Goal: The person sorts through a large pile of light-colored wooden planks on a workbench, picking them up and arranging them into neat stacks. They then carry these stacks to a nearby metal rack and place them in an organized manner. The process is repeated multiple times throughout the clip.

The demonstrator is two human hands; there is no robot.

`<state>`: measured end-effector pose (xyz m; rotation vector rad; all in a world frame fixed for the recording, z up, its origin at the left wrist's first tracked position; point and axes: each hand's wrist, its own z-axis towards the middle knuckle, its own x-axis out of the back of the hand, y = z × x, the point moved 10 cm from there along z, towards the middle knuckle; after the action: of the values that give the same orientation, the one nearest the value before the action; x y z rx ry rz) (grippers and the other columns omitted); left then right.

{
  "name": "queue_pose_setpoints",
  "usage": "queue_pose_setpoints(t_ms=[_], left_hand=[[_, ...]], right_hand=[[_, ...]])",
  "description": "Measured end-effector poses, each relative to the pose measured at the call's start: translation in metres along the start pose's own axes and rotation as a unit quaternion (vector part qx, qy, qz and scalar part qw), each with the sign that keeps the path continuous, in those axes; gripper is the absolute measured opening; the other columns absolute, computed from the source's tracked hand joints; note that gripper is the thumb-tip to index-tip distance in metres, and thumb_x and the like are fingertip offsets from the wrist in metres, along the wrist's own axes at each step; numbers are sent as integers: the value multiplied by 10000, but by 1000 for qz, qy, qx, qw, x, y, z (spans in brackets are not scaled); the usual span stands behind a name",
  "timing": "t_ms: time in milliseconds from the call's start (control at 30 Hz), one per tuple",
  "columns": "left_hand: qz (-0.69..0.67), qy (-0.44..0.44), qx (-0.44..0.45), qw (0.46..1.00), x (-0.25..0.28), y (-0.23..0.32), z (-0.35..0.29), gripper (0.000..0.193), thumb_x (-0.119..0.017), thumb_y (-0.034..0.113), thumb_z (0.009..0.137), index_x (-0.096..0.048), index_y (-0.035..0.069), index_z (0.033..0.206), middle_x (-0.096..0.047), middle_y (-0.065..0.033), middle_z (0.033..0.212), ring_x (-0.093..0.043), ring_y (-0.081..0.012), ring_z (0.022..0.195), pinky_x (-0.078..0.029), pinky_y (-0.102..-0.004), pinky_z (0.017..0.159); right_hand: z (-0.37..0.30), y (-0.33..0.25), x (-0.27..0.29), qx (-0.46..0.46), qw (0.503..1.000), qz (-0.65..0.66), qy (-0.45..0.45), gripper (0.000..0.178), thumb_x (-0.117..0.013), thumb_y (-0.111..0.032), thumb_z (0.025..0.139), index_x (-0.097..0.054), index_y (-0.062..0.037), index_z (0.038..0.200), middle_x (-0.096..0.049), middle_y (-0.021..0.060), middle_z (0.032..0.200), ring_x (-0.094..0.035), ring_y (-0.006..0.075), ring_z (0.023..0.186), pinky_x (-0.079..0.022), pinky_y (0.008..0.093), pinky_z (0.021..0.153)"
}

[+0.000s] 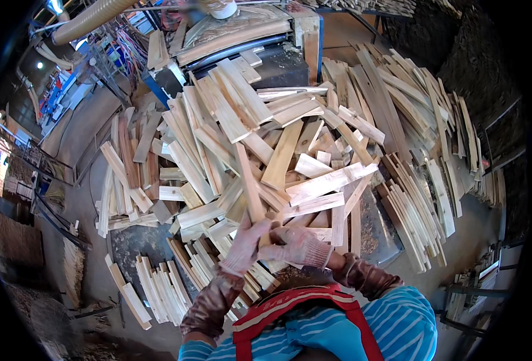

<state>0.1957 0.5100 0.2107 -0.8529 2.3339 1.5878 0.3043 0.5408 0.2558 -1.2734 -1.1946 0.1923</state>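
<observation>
1. Pointing up and slightly left, away from the person, a long wooden slat (249, 183) runs its long axis from the hands near the chest out over the heap of cut boards (290, 150).
2. Its lower end sits in both hands; the upper end reaches above the middle of the heap.
3. The left hand (244, 245), gloved, wraps the slat's lower part in a closed grip, forearm rising from the lower edge in a brown sleeve (209, 307).
4. The right hand (296, 245), also gloved, closes its grip just beside the left on the same end, elbow bent out to the right.
5. One slat is held by two hands; the boards in the heap are too many to count.
</observation>
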Motion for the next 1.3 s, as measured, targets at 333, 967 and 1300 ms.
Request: queue_pose_setpoints(t_ms=[333, 967, 1300], left_hand=[[173, 25, 11, 985, 41, 27, -67, 465, -621, 132, 839, -523, -30, 1264, -669, -150, 1053, -668, -186, 762, -576, -312, 722], [630, 580, 66, 512, 469, -162, -278, 453, -523, 220, 1002, -486, 47, 1419, -363, -297, 1520, -415, -463, 1359, -411, -539, 1083], [639, 552, 150, 515, 491, -154, -256, 658, -595, 287, 935, -331, 96, 1506, -364, -239, 1530, -355, -434, 1406, -339, -510, 1133]], right_hand=[[181, 55, 98, -17, 955, -239, 174, 458, -625, -408, 856, -627, -96, 1190, -649, 188, 1181, -595, 364, 1149, -479, 454, 962], [47, 186, 84, 38, 969, 229, 88, 360, -707, -162, 789, -615, 11, 1091, -674, 155, 1018, -687, 303, 902, -559, 374, 803], [44, 169, 146, -73, 909, 145, 383, 317, -583, -71, 926, -643, 19, 1223, -696, 34, 976, -650, 152, 877, -546, 284, 767]])
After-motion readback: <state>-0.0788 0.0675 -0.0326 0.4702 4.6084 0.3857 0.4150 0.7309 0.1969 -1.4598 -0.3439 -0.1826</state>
